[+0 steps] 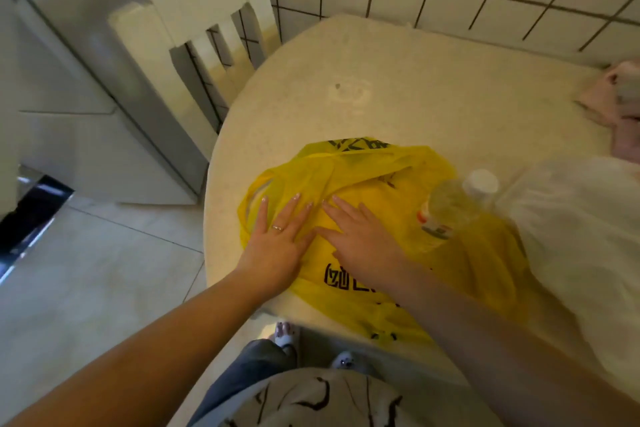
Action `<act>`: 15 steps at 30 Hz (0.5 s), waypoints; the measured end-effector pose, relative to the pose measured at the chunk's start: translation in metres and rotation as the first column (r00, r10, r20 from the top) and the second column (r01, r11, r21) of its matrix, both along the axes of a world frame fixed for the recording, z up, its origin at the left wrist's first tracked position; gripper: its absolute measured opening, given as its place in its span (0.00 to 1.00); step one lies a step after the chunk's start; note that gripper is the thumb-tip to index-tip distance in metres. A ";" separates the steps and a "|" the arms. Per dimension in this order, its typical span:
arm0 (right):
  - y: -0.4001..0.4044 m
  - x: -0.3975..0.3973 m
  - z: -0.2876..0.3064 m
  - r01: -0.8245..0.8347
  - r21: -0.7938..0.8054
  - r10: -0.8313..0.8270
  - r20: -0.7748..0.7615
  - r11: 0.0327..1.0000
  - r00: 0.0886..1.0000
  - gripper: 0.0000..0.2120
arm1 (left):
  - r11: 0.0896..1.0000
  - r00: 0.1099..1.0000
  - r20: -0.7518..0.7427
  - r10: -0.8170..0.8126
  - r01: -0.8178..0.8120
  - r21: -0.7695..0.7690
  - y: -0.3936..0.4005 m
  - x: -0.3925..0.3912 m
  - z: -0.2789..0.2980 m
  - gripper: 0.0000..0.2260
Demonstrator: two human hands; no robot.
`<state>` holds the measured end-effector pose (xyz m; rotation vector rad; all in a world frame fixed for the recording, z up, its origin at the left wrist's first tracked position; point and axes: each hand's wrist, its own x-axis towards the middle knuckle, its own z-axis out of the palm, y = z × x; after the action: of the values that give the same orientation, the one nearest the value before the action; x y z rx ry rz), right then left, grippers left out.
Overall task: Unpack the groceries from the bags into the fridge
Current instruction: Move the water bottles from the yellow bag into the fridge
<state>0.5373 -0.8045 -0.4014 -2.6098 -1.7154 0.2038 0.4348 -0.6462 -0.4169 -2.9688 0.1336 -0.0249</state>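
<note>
A flattened yellow plastic bag (363, 191) with black print lies on the round cream table (398, 87). My left hand (277, 239) presses flat on the bag's left side near its handle loop, fingers straight. Beside it, my right hand (360, 236) lies flat on the bag's middle, fingers spread. A clear plastic bottle (450, 204) with a white cap stands on the bag's right part, apart from both hands. A white plastic bag (575, 229) lies further right on the table.
A white wooden chair (194, 21) stands at the table's far left against the tiled wall. A white fridge or cabinet (69, 107) is on the left. Pink cloth (616, 104) sits at the table's right edge.
</note>
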 end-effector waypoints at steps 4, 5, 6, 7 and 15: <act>0.020 0.009 -0.008 -0.027 -0.146 0.031 0.027 0.989 0.999 0.32 | 0.999 1.000 -0.011 0.016 -0.016 0.044 0.023 -0.006 -0.007 0.34; 0.026 0.011 -0.010 -0.033 -0.158 0.037 0.020 0.987 0.999 0.33 | 0.999 0.999 -0.014 0.029 -0.029 0.043 0.030 -0.008 -0.009 0.36; 0.031 0.013 -0.010 -0.037 -0.173 0.040 0.015 0.984 0.999 0.34 | 0.998 0.999 -0.020 0.042 -0.041 0.041 0.037 -0.010 -0.011 0.37; 0.036 0.014 -0.011 -0.042 -0.179 0.046 0.017 0.983 0.999 0.35 | 0.998 0.998 -0.027 0.051 -0.050 0.041 0.044 -0.012 -0.013 0.38; 0.068 0.023 -0.012 -0.072 -0.145 0.089 0.115 0.987 0.989 0.39 | 0.993 0.994 -0.055 0.098 -0.101 -0.062 0.077 -0.015 -0.023 0.41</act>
<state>0.5601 -0.7370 -0.4139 -2.7046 -1.9156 0.1765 0.4201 -0.5693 -0.4396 -3.0377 -0.0093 0.0617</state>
